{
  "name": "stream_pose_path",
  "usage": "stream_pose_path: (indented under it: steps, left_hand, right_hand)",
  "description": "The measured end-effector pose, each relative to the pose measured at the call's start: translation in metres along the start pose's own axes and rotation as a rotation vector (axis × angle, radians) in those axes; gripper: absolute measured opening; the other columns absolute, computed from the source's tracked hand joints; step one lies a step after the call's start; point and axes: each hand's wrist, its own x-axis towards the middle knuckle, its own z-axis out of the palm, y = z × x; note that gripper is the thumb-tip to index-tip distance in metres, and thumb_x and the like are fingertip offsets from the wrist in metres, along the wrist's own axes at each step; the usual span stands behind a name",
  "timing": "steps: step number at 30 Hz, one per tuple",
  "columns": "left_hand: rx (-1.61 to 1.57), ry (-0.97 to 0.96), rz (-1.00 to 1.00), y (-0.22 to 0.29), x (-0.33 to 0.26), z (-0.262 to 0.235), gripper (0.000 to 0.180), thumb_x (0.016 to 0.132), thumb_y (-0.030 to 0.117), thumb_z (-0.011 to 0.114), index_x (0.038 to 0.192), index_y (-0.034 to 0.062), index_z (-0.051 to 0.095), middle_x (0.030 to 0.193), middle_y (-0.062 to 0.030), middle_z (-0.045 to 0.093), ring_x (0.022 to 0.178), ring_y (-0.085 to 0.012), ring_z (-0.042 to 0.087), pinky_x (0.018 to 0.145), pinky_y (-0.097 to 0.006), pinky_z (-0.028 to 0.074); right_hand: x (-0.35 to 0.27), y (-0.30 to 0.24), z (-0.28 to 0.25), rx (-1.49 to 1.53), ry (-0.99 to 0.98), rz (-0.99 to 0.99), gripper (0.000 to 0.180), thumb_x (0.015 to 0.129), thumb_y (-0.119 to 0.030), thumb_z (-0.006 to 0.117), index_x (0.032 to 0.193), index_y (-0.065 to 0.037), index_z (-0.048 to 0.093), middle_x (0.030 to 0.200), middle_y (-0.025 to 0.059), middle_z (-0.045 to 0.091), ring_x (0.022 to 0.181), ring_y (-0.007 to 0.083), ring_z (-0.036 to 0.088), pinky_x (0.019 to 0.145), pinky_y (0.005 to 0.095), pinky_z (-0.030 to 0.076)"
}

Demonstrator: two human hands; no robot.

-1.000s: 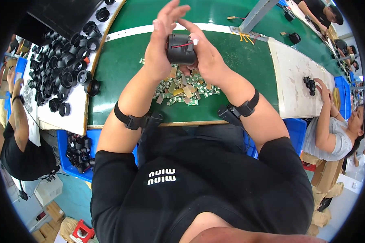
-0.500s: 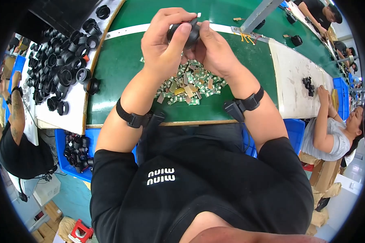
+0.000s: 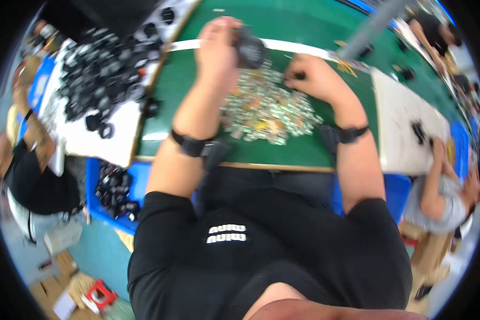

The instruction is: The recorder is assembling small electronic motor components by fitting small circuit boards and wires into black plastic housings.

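Bright, even overhead light with soft shadows. Motion blur smears the whole frame, worst on the pile of small parts (image 3: 266, 109) at upper centre. Fisheye bending curves edges; black vignette rings the corners.

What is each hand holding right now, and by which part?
The left hand grips a dark round part by its left side. The right hand rests on the pile of small metal pieces; blur hides whether its fingers pinch one.

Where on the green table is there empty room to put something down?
Bare green mat lies between the white board of black parts and the left hand's forearm. More lies beyond the white strip. It is crowded at the pile of small pieces under the right hand.
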Motion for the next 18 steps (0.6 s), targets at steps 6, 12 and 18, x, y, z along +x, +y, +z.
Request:
stream_pose_path:
  steps: [6,12,18]
  left_hand:
    - [-0.025,-0.053,0.050,-0.008,-0.019,0.039,0.012,0.104,0.014,0.066,0.107,0.0028,0.064,0.080,-0.0016,0.065,0.073,-0.0092,0.061,0.072,-0.025,0.051]
    - [0.127,-0.206,0.030,-0.002,-0.036,0.043,0.009,0.102,0.008,0.063,0.103,-0.0008,0.065,0.077,-0.0007,0.064,0.065,-0.0077,0.062,0.062,-0.027,0.053]
    - [0.508,-0.316,0.044,0.003,-0.044,0.044,0.009,0.100,0.010,0.066,0.099,0.0021,0.072,0.078,-0.0024,0.072,0.070,-0.0073,0.065,0.063,-0.024,0.052]
  right_hand:
    - [-0.024,-0.018,-0.009,-0.054,0.118,0.128,0.020,0.079,0.003,0.073,0.090,-0.001,0.057,0.089,0.0142,0.057,0.088,0.0352,0.059,0.080,0.0412,0.049]
    - [-0.013,-0.029,-0.019,0.856,0.351,0.302,0.012,0.099,-0.003,0.067,0.109,0.002,0.067,0.089,0.0013,0.064,0.076,0.0133,0.063,0.070,0.0280,0.050]
    - [0.000,-0.040,-0.015,0.819,0.571,0.154,0.023,0.096,-0.015,0.077,0.110,0.003,0.076,0.097,0.0076,0.075,0.084,0.0148,0.070,0.078,0.0281,0.056]
